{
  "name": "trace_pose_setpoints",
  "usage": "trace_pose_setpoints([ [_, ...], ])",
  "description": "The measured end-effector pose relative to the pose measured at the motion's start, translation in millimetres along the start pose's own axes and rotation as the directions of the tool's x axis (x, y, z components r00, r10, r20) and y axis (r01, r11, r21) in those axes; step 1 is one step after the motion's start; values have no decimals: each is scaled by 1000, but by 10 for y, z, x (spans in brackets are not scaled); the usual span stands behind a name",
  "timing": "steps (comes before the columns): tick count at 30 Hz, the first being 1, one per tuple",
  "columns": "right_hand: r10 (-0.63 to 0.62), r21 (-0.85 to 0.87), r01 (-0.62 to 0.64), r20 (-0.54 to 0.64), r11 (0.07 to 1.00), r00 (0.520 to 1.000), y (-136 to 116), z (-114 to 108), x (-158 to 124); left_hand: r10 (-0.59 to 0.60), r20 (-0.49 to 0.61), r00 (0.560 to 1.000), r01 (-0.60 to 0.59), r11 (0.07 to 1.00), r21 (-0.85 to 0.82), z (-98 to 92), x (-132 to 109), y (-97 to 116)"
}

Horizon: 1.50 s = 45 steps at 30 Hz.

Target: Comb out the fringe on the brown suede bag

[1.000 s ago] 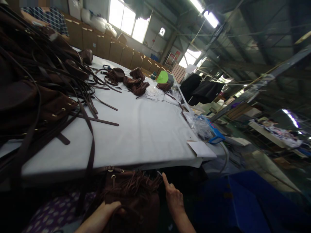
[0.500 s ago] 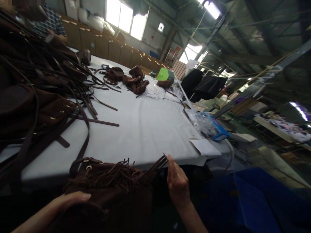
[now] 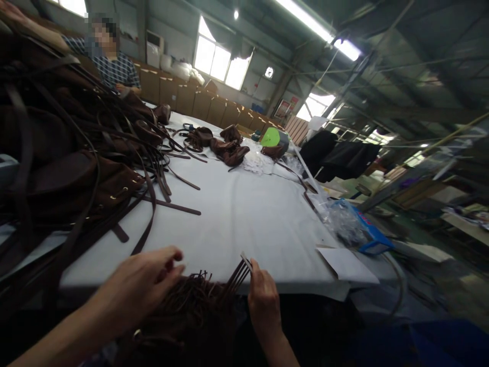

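A dark brown bag (image 3: pixel 198 331) with a leather fringe (image 3: pixel 191 295) is at the near table edge, its lower part lost in shadow. My right hand (image 3: pixel 264 298) pinches the ends of several fringe strands (image 3: pixel 237 272), drawing them up and to the right. A thin, pale, pointed piece (image 3: pixel 246 261) sticks out at those fingertips; its kind is unclear. Left of the fringe, my left hand (image 3: pixel 151 278) is raised over the bag, fingers loosely curved and thumb apart, with nothing visible in it.
Brown bags with long straps (image 3: pixel 76 178) are heaped on the left of the white-covered table (image 3: pixel 248 214). Smaller brown bags (image 3: pixel 229 148) lie farther back. At right are a white sheet (image 3: pixel 347 265) and a blue box (image 3: pixel 376 237) with clear plastic. A person in a checked shirt (image 3: pixel 114 71) stands beyond.
My left hand has let go of the bag and moved up and right towards the fringe. My right hand still holds the strands, slightly lower and further left. The view has shifted, showing more of the co-worker.
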State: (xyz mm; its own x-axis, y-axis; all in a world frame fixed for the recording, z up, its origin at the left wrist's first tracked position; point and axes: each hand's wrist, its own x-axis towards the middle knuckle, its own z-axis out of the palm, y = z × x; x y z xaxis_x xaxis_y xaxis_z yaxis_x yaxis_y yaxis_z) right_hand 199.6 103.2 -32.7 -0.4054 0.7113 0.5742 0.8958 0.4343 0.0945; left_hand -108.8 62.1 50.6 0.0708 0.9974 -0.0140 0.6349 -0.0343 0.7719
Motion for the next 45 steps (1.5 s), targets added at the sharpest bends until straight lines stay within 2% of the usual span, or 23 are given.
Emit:
trace_pose_setpoints([
  [2, 11, 42, -11, -21, 999, 1000, -27, -26, 2, 108, 178, 978, -83, 986, -143, 294, 233, 318],
  [4, 9, 77, -5, -50, 997, 999, -39, -45, -12, 166, 221, 961, -133, 979, -154, 663, 395, 492],
  [6, -13, 71, 18, -72, 997, 997, -27, -57, -47, 232, 249, 940, -193, 966, -173, 967, 459, 536],
  [8, -38, 22, 40, -81, 999, 996, 7, -64, -103, 300, 238, 924, -251, 944, -215, 1115, 440, 508],
  [11, -94, -22, 92, -52, 995, 994, 66, -52, -199, 354, 253, 900, -220, 871, -438, 1074, 347, 446],
  [14, -158, -21, 157, -25, 987, 987, 117, -8, -271, 388, 320, 864, -53, 702, -710, 989, 271, 388],
  [16, -193, -50, 192, -25, 980, 981, 176, 30, -302, 385, 333, 861, 32, 613, -790, 1015, 234, 325],
  [18, -194, -101, 191, -22, 976, 981, 282, 54, -345, 347, 335, 876, 107, 539, -836, 1088, 203, 236],
  [20, -161, -156, 156, -19, 975, 987, 426, 43, -421, 290, 321, 902, 182, 417, -890, 1156, 179, 139],
  [22, -112, -205, 104, -29, 973, 993, 565, -3, -529, 224, 295, 929, 221, 304, -927, 1184, 167, 78],
  [23, -87, -220, 76, -39, 973, 995, 617, -35, -585, 214, 293, 932, 227, 288, -930, 1180, 164, 74],
  [25, -39, -216, 25, -62, 976, 997, 664, -105, -672, 246, 331, 911, 229, 364, -903, 1146, 166, 134],
  [27, 9, -172, -20, -66, 985, 998, 631, -170, -700, 310, 378, 873, 172, 529, -831, 1097, 184, 263],
  [28, 33, -135, -41, -59, 990, 998, 589, -197, -689, 324, 379, 867, 111, 614, -781, 1079, 201, 339],
  [30, 76, -51, -78, -45, 996, 996, 479, -245, -622, 301, 333, 894, -4, 748, -664, 1075, 257, 478],
  [32, 103, 17, -102, -46, 995, 994, 364, -290, -517, 251, 268, 930, -54, 814, -578, 1134, 329, 573],
  [34, 80, 54, -77, -68, 996, 994, 271, -336, -405, 269, 249, 930, -77, 807, -585, 1254, 395, 616],
  [38, 2, 38, 1, -73, 999, 997, 184, -373, -281, 459, 265, 848, -164, 702, -693, 1547, 398, 610],
  [40, -37, -27, 36, -37, 999, 999, 193, -327, -306, 448, 255, 857, -179, 722, -669, 1626, 325, 592],
  [42, -91, -76, 91, 0, 993, 996, 264, -252, -388, 423, 253, 870, -187, 759, -624, 1602, 227, 579],
  [43, -97, -94, 99, 23, 991, 995, 335, -220, -445, 433, 264, 862, -192, 761, -620, 1551, 175, 577],
  [44, -76, -113, 81, 48, 990, 996, 436, -205, -508, 465, 289, 837, -200, 751, -630, 1481, 126, 577],
  [45, -30, -134, 40, 70, 990, 997, 566, -211, -577, 513, 332, 792, -204, 734, -648, 1401, 81, 579],
])
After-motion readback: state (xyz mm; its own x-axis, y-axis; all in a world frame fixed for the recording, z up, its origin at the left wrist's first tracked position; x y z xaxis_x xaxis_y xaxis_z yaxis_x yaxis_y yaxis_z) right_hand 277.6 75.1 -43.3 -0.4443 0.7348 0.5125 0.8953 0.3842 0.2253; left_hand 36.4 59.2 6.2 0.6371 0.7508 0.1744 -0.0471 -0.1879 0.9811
